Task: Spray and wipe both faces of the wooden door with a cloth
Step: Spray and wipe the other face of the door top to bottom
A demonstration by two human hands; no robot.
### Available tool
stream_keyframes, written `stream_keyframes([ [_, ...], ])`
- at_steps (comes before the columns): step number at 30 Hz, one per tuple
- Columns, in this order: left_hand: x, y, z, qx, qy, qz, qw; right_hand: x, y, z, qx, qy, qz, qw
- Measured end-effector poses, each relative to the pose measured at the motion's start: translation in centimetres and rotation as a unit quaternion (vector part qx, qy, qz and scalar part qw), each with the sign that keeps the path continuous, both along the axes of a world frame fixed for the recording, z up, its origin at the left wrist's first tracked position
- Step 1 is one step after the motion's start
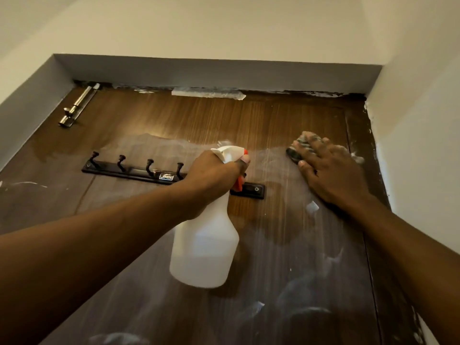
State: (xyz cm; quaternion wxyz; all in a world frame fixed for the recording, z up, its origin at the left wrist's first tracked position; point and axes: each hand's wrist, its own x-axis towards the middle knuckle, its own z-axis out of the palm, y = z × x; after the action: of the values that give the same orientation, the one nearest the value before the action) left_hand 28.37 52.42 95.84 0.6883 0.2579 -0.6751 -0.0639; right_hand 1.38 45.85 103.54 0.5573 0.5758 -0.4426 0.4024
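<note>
Wooden door fills the frame under white walls, a wet band across its middle and a cloth pressed near its right edge.

At the right of the frame the cloth lies flat on the door under the fingertips of the right hand, whose fingers are straight, spread and pressing, not gripping. The wet band runs leftward from the cloth, over the rail with its 4 visible hooks, so I judge the next wipe goes left, and the right hand is the nearer 1. At centre, the left hand has its fingers curled round the neck of the bottle, which hangs with its long axis running up the frame, nozzle toward the upper door. A bolt sits at upper left.
</note>
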Motion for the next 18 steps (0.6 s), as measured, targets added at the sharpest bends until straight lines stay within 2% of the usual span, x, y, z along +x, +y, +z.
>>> stream_keyframes([
  [5,2.4,1.2,-1.3,-0.006,-0.007,0.023,1.000,2.4,-0.4,2.9,-0.017,-0.124,0.021,0.992],
  [7,3.4,1.6,-1.1,-0.006,-0.004,0.042,0.999,5.6,-0.4,4.0,-0.001,-0.080,0.034,0.996],
  [9,4.2,1.8,-0.9,-0.002,0.006,0.047,0.999,8.2,-0.6,3.6,0.022,0.035,0.020,0.999],
  [11,4.6,1.6,-1.0,0.004,0.006,0.047,0.999,8.4,-0.7,1.8,0.050,0.135,0.002,0.990],
  [13,4.7,1.3,-1.4,0.002,0.004,0.048,0.999,6.2,-0.5,-0.6,0.066,0.196,0.002,0.978],
  [15,4.9,1.1,-2.0,0.002,0.011,0.040,0.999,2.5,0.0,-2.1,0.063,0.197,0.001,0.978],
  [18,5.7,0.6,-2.7,0.016,0.003,0.021,1.000,-1.1,1.1,-2.2,0.051,0.101,-0.014,0.994],
])
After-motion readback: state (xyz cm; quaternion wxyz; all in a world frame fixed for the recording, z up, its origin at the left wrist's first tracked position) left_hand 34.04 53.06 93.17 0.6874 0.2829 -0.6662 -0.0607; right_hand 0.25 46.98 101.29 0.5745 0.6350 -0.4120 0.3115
